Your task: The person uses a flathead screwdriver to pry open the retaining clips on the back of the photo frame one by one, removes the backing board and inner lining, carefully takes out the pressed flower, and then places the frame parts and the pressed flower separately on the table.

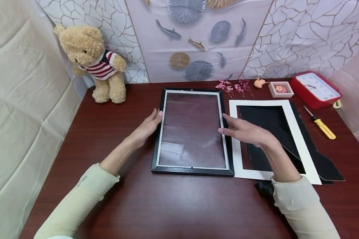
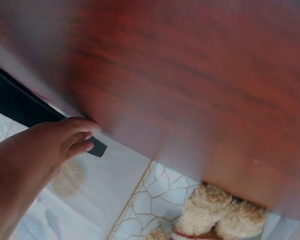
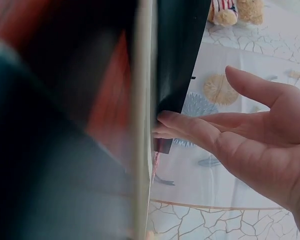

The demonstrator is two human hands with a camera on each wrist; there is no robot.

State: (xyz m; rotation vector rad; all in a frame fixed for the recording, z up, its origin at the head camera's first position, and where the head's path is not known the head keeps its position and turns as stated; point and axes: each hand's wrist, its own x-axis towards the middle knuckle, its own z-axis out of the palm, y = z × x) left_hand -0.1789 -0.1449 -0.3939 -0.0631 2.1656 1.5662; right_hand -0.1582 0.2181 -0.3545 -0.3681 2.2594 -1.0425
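A black picture frame (image 1: 192, 171) with a light inner border and a clear pane (image 1: 194, 132) lies flat on the table in the head view. At its left side is my left hand (image 1: 146, 127), thumb tip at the rim and fingers along the outer side. In the left wrist view the left hand (image 2: 45, 147) overlaps the dark side of the frame. My right hand (image 1: 246, 131) touches the right side with extended fingertips, its thumb reaching over the pane's edge. The right wrist view shows the right hand (image 3: 250, 125) with straight fingers and a spread thumb.
Right of the frame, a white mat (image 1: 311, 166) overlaps a black backing board (image 1: 327, 167). A yellow-handled screwdriver (image 1: 324, 128), red clock (image 1: 308, 96), small boxed flower (image 1: 281, 89) and pink dried flowers (image 1: 227, 88) stand or lie beyond. A teddy bear (image 1: 98, 66) is at the back left.
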